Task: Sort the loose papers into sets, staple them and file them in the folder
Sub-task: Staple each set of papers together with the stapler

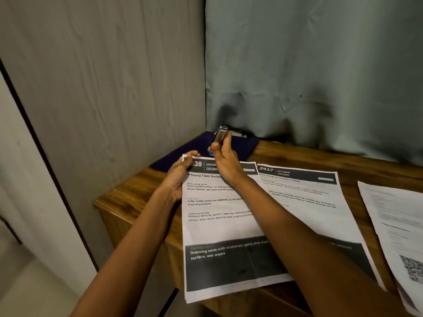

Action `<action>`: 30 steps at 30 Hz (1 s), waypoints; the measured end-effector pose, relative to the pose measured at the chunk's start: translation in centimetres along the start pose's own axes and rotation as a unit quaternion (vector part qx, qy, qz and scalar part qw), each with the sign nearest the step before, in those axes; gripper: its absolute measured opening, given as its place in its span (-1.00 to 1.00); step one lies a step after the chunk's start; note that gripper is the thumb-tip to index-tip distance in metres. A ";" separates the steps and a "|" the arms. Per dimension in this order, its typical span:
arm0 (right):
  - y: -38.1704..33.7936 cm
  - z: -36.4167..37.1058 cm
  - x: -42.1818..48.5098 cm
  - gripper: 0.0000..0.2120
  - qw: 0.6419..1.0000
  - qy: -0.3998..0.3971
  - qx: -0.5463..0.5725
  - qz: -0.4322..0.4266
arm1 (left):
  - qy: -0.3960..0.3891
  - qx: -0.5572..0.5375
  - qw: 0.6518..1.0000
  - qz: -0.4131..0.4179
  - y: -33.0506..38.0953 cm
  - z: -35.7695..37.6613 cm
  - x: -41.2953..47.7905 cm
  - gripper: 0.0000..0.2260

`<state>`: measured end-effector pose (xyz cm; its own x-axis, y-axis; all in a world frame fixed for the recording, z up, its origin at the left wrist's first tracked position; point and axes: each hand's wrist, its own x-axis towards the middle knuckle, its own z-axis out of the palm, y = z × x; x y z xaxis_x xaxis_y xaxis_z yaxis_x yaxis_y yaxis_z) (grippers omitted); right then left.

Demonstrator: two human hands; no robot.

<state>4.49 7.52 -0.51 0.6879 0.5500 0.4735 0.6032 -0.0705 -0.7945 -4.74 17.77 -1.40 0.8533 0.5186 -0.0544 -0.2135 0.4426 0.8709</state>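
While the left hand (180, 175) pinches the top-left corner of the dressing-table sheet (217, 225), thumb on the printed face, the right hand (225, 156) closes its grip round a slim metal stapler (221, 133), held tilted just above the sheet's top edge. The flat white sheet, banded dark at head and foot, overhangs the near edge of the wood-grain table (137, 193). A kitchen sheet (304, 197) lies beside it on the right, partly overlapped, and a QR-coded sheet (393, 216) lies further right. A dark blue folder (194, 147) lies flat in the back corner, against a grained panel (114, 88) and a creased grey curtain (320, 76).
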 end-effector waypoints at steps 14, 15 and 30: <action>1.6 1.6 0.4 -0.64 0.999 0.004 -0.005 -0.031 | 0.028 0.100 0.990 0.093 -0.1 -1.4 -0.7 -0.83; 1.7 1.5 0.4 -0.66 1.000 0.006 0.004 -0.030 | 0.045 0.112 0.987 0.106 -0.1 -1.6 -0.6 -0.84; 0.0 -0.8 2.7 -0.85 0.897 -0.011 0.405 0.175 | 0.129 0.151 0.960 0.196 -0.8 -2.5 0.3 -0.89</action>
<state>6.62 8.37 1.07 0.7647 0.6290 0.1398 -0.1461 0.3806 -0.9131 -5.45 19.40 -3.37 0.5806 0.7835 0.2215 -0.3128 -0.0366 0.9491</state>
